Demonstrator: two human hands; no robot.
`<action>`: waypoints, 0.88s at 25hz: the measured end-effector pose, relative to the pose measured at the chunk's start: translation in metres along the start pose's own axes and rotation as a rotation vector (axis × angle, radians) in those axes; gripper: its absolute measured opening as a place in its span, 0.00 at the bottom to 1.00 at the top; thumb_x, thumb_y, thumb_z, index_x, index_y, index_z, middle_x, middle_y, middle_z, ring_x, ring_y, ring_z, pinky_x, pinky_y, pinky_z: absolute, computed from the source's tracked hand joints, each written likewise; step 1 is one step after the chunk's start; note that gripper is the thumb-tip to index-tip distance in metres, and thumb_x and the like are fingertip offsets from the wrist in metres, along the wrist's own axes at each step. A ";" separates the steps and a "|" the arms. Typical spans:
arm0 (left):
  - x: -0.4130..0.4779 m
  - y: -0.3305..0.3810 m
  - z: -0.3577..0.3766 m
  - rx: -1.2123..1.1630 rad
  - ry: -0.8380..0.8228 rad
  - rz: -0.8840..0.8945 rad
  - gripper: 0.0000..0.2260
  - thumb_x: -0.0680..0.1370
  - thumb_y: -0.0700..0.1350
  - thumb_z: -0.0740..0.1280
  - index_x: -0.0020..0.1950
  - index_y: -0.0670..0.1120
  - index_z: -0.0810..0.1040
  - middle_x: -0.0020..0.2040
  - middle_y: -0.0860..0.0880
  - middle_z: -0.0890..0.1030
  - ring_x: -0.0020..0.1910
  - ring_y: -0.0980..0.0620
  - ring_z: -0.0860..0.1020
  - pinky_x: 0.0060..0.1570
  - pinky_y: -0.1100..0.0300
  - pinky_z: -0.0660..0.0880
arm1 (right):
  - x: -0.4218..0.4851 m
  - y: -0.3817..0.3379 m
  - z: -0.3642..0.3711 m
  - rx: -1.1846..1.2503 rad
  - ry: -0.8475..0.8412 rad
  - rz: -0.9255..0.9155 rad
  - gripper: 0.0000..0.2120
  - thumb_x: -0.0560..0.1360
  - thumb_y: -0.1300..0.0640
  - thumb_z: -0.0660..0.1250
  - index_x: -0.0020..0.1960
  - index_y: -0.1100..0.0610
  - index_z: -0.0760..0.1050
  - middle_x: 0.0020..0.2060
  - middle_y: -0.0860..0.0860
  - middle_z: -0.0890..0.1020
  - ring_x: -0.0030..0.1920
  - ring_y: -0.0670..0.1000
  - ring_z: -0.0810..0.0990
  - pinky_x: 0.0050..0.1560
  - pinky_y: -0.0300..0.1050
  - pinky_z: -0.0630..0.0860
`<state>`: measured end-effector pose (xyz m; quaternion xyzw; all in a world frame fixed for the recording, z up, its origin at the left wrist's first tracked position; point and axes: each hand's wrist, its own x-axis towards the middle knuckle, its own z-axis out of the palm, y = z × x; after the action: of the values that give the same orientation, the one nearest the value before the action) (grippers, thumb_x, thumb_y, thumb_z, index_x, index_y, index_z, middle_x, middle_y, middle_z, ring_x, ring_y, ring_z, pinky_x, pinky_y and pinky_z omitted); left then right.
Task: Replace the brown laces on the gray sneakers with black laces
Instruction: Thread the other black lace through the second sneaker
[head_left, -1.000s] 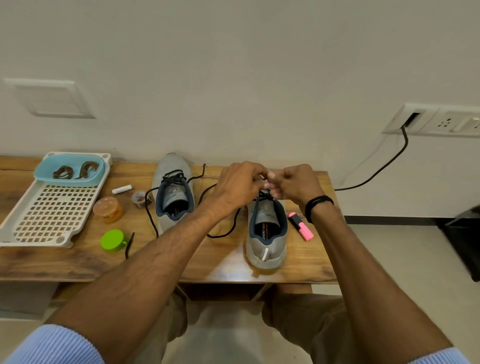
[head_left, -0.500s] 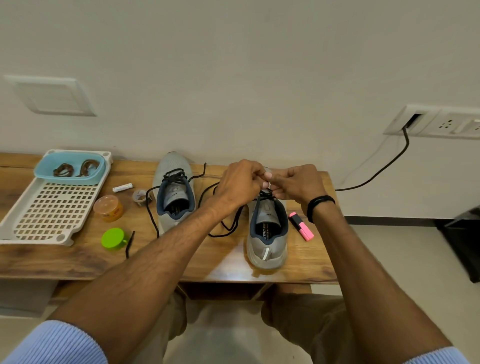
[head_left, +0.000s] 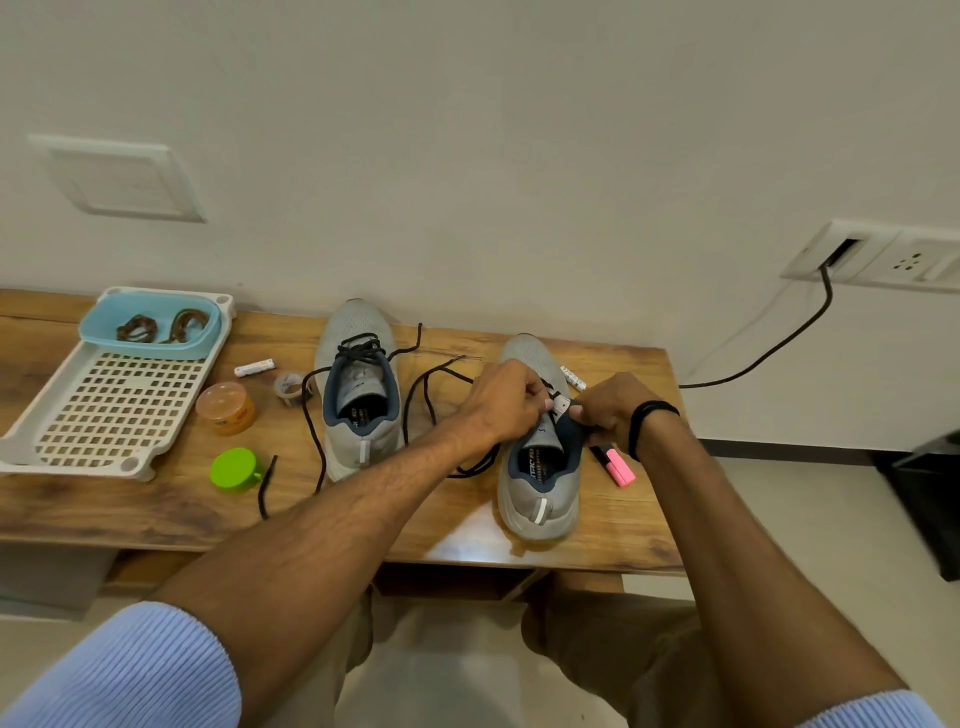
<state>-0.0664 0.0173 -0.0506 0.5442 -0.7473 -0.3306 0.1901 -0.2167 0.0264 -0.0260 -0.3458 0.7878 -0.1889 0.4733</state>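
**Head camera: two hands work at the top of the near sneaker**

Both hands meet over the tongue of the gray mesh sneaker (head_left: 540, 483) with a dark blue collar. It stands on the brown wooden table (head_left: 156, 509) with its heel toward the person, so the eyelets are easy to reach.

The left hand (head_left: 506, 400) has its fingers curled and pinches the thin black lace (head_left: 470, 470) near the upper eyelets. The slack of this lace lies in loops just left of this sneaker.

The right hand (head_left: 608, 408), with a black band on the wrist, is also curled. It seems to pinch the collar edge beside the tongue, probably to keep the sneaker steady. Which eyelet is in work I cannot tell, because the fingers hide it.

Left of this sneaker stands the second gray sneaker (head_left: 358, 384), already threaded with black, its ends loose. Far to the left, the coiled brown laces (head_left: 156, 327) lie in a light blue plastic tub (head_left: 145, 351) on a white perforated tray (head_left: 104, 410), out of the way. A pink highlighter (head_left: 618, 466) lies just right of the sneaker.

In my judgement the task is near its end: only the top holes and the tightening remain.
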 end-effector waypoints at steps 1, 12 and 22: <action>0.001 -0.002 0.001 -0.028 0.002 -0.034 0.06 0.78 0.46 0.70 0.47 0.45 0.85 0.42 0.51 0.84 0.42 0.56 0.79 0.40 0.63 0.74 | -0.001 0.000 0.001 0.042 -0.015 0.013 0.09 0.76 0.70 0.66 0.56 0.71 0.76 0.45 0.61 0.80 0.38 0.55 0.79 0.24 0.45 0.76; -0.002 0.005 0.013 -0.082 0.086 -0.118 0.13 0.73 0.39 0.67 0.28 0.47 0.74 0.31 0.48 0.79 0.36 0.48 0.80 0.34 0.56 0.77 | -0.001 -0.004 0.005 0.035 -0.016 0.001 0.11 0.75 0.70 0.67 0.58 0.69 0.77 0.54 0.62 0.80 0.49 0.58 0.80 0.27 0.45 0.79; 0.000 0.004 0.023 -0.064 0.102 -0.038 0.03 0.76 0.40 0.70 0.44 0.42 0.83 0.45 0.47 0.84 0.45 0.50 0.81 0.47 0.51 0.80 | 0.006 -0.003 0.004 0.010 -0.020 -0.013 0.10 0.74 0.71 0.67 0.56 0.71 0.76 0.51 0.63 0.80 0.44 0.57 0.80 0.26 0.46 0.79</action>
<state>-0.0836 0.0242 -0.0639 0.5682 -0.7151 -0.3300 0.2387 -0.2139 0.0207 -0.0299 -0.3507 0.7797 -0.1924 0.4817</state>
